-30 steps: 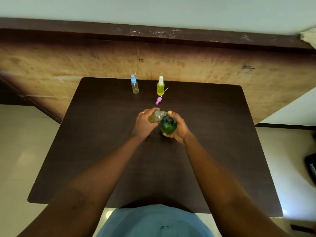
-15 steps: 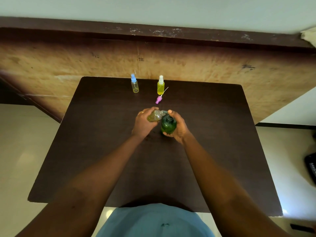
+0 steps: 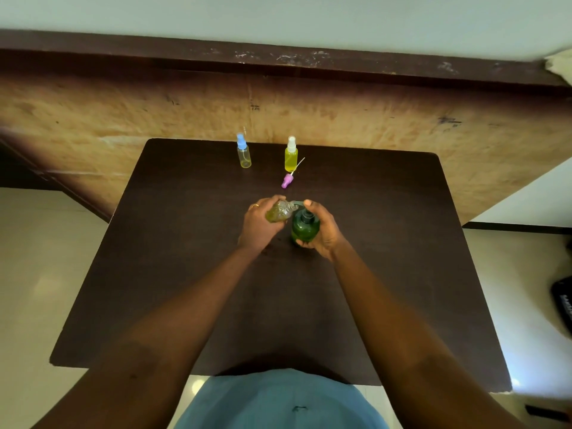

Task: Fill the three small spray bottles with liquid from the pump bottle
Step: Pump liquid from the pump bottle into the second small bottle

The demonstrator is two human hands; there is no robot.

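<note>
Fingers of the left grip (image 3: 257, 226) were curled round a small bottle (image 3: 278, 212) that had no cap on. That bottle was tipped on its side, up off the table (image 3: 185, 274), with some yellow-green liquid in it. Its open mouth pointed to the right, at the pump bottle (image 3: 305, 230).

The right grip (image 3: 325, 232) was wrapped round the green pump bottle, which stood up straight on the table. One finger (image 3: 308, 203) of that grip lay on top of the pump head. The spout (image 3: 295, 203) stuck out to the left and seemed to meet the mouth of the small bottle. So the small bottle lay just left of the pump, mouth to spout.

This looked like the filling of the third bottle. I think the next push had to go straight down. The left grip had to hold the mouth right at the spout, or liquid could drip on the table.

Farther back lay the pink cap (image 3: 287, 180), on its side, with its thin tube pointing away to the right. Behind it stood the white-capped bottle (image 3: 290, 156), full of yellow liquid. Well to its left stood the blue-capped bottle (image 3: 244, 154), which looked paler, with yellow mostly at the bottom.
</note>
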